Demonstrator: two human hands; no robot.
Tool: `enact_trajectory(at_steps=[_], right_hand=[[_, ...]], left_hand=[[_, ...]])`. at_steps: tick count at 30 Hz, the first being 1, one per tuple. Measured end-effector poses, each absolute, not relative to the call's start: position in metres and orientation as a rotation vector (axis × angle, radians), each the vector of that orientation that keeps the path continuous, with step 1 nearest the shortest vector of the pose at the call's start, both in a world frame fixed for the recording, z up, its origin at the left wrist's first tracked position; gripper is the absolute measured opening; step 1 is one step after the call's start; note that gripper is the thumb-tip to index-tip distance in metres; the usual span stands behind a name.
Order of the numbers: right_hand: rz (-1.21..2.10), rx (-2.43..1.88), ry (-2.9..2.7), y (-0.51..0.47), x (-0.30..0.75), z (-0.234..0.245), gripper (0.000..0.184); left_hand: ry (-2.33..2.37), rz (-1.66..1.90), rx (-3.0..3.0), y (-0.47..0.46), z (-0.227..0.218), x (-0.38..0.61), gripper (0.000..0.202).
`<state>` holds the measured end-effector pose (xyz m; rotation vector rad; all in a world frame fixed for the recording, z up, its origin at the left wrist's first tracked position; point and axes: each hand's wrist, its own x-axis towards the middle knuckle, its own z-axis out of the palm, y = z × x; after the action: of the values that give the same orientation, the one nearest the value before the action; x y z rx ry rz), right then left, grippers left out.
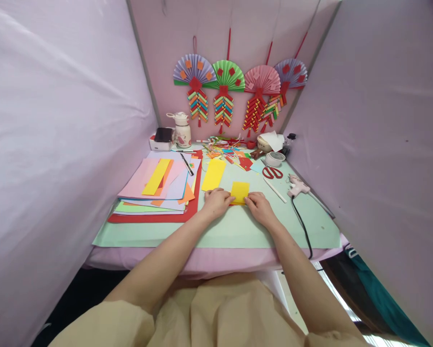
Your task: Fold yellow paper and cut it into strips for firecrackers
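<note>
Between my two hands is a small folded piece of yellow paper (pixel 240 191), low on the green tabletop. My left hand (pixel 217 202) grips its lower left corner with the fingers pressed together. On the other side, my right hand (pixel 260 208) pinches the lower right corner. A thin red edge shows under the paper near my left fingertips; what it belongs to I cannot make out. Just beyond my left hand lies a flat yellow paper strip (pixel 214 174).
A stack of coloured paper (pixel 137 183) fills the left side, with a black pen (pixel 187 164) on it. Red-handled scissors (pixel 272 172), a white stick (pixel 275 190) and a glue gun (pixel 298 186) lie right. Paper scraps and a bottle (pixel 182 132) stand behind. Paper fans (pixel 223 77) hang above.
</note>
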<state>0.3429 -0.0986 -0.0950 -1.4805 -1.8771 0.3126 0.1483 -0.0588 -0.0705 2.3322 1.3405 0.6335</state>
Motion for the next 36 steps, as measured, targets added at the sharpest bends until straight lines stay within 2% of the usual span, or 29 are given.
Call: enact_trajectory(at_steps=[6,11,17,26,36], right_hand=[[0.288,-1.568,-1.820,-0.092,0.338,-0.101,0.029],[0.276,-1.621,-1.782,-0.091,0.336,-0.104,0.032],[0.272,-1.625,-1.780,-0.093,0.335,-0.103,0.031],[0.295,-1.640,-1.748,-0.094,0.333,-0.101,0.025],[0.301,-1.662,-1.746,-0.094,0.333,-0.100,0.025]], left_hand=[[1.404,0.633,2.289,-0.058,-0.068,0.150,0.037],[1.410,0.687,2.231,-0.059,-0.068,0.151,0.019],[1.482,0.757,2.130,-0.061,-0.067,0.156,0.011],[1.500,0.825,2.045,-0.061,-0.071,0.159,0.021],[1.509,0.834,2.093,-0.060,-0.074,0.162,0.022]])
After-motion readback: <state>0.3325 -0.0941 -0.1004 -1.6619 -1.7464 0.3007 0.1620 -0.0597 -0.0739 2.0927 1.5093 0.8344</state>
